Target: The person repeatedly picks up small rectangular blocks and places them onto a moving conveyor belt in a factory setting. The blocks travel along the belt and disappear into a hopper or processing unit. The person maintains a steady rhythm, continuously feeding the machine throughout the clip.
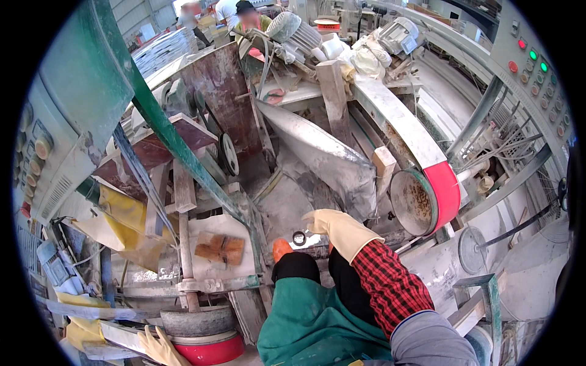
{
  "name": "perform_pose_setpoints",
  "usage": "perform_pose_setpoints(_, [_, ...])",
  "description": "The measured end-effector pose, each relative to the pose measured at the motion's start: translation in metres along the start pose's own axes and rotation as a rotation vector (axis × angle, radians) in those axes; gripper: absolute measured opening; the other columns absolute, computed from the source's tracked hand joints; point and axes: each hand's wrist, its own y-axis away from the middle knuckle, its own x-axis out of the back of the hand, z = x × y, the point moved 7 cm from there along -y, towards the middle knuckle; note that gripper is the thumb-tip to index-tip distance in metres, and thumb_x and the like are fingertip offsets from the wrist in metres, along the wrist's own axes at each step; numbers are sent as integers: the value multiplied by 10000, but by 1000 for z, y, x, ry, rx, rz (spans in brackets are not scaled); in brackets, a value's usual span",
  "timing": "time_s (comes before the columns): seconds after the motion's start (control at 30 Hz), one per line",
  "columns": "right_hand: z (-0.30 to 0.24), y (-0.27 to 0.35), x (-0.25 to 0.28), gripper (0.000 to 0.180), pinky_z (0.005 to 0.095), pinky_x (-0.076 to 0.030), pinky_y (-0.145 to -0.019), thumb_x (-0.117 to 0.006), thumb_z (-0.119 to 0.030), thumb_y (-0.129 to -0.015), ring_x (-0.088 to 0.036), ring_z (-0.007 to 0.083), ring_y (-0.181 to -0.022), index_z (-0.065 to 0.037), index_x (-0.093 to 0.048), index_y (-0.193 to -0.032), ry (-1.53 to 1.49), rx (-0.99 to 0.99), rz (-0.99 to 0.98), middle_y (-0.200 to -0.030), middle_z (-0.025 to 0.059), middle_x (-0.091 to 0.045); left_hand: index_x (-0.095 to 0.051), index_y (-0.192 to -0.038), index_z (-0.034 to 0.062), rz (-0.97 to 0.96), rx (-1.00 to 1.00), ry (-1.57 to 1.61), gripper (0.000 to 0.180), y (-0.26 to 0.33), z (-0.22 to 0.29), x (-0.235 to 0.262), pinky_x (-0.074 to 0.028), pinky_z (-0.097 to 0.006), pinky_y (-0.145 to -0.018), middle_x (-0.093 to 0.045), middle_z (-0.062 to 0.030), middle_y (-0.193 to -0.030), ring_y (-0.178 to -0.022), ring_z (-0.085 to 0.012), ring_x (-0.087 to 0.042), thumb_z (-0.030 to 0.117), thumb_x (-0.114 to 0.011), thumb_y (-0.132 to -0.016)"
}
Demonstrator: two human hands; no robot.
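from my distant seat i see the round black ring point(298, 238), with no evident long axis, left of the rust-flecked wheel point(410, 202), near the right hand point(343, 233), whose fingers' grip i can't tell, while the left hand point(160, 349), farther left of that wheel, splays loose fingers.
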Motion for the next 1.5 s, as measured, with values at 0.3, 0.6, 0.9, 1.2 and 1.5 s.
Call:
perform_pose_setpoints(0.3, [-4, 2, 1, 526, 370, -445, -979, -516, -262, -833, -577, 319, -1134, -193, -497, -1354, -48, 11, 12, -1257, 154, -589, -589, -1256, 129, -30, -12, 1, 449, 6, 11, 8, -346, -431, -1047, -440, -227, -1395, -1260, -376, -426, 411, -541, -911])
perform_pose_setpoints(0.6, [-6, 3, 3, 530, 378, -437, -990, -514, -263, -844, -565, 311, -1155, -216, -477, -1370, -44, -17, -7, -1270, 131, -586, -585, -1261, 133, -32, -19, -9, 453, 9, 13, 9, -348, -431, -1045, -440, -220, -1399, -1264, -370, -424, 417, -539, -911])
perform_pose_setpoints(0.9, [-10, 15, 12, 519, 387, -443, -981, -528, -260, -857, -570, 311, -1148, -232, -473, -1372, -49, -58, -35, -1288, 127, -575, -573, -1277, 167, -77, -14, 16, 449, 14, 26, 17, -349, -430, -1042, -451, -182, -1403, -1258, -359, -425, 424, -536, -911])
perform_pose_setpoints(1.2, [-2, -5, -4, 509, 364, -462, -958, -526, -231, -834, -594, 301, -1112, -206, -511, -1342, -31, 12, 6, -1231, 141, -610, -569, -1288, 197, -77, -7, -17, 443, 22, 28, 17, -332, -458, -1054, -468, -113, -1409, -1268, -387, -411, 440, -522, -921])
perform_pose_setpoints(1.5, [-7, -1, -2, 520, 371, -437, -996, -519, -264, -834, -562, 313, -1159, -226, -501, -1352, -1, -25, -12, -1297, 131, -569, -594, -1257, 160, -9, -23, -35, 412, 27, 37, 18, -334, -470, -1029, -515, -93, -1368, -1239, -385, -434, 381, -560, -912])
